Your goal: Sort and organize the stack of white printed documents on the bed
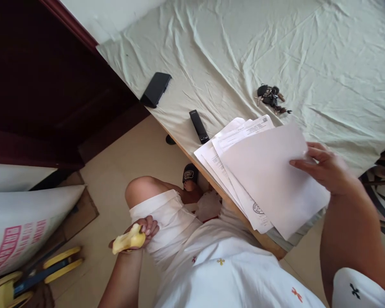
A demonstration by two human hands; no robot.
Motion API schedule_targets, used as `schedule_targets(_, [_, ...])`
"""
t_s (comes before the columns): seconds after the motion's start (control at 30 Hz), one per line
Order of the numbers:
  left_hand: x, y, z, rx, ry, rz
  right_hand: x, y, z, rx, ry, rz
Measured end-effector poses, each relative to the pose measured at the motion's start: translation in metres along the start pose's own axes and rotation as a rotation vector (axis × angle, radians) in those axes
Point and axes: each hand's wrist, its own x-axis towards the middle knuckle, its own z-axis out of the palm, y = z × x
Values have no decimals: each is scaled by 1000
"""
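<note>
My right hand [325,169] rests on a fanned stack of white papers [263,179] at the near edge of a bed covered in a pale green sheet [308,55]; its fingers press the blank top sheet. My left hand [141,233] hangs low beside my knee and grips a partly eaten, peeled piece of yellowish fruit [128,240]. The printed sheets below the top one stick out toward the left.
On the sheet lie a black phone [155,89], a slim black remote-like device [199,126] and a bunch of keys [271,97]. Dark wooden furniture [45,85] stands at the left. A printed white sack [22,226] and yellow-and-blue plastic items [35,276] sit on the tiled floor.
</note>
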Motion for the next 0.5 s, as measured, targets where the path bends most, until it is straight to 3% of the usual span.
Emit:
schedule_targets(0.13, [-5, -5, 2, 10, 47, 21, 10, -17, 19, -138, -35, -61])
schedule_targets(0.37, [-14, 3, -5, -35, 45, 42, 8, -32, 33, -142, 13, 129])
schedule_targets(0.5, [-4, -1, 12, 202, 119, 34, 7, -31, 36, -76, 59, 133])
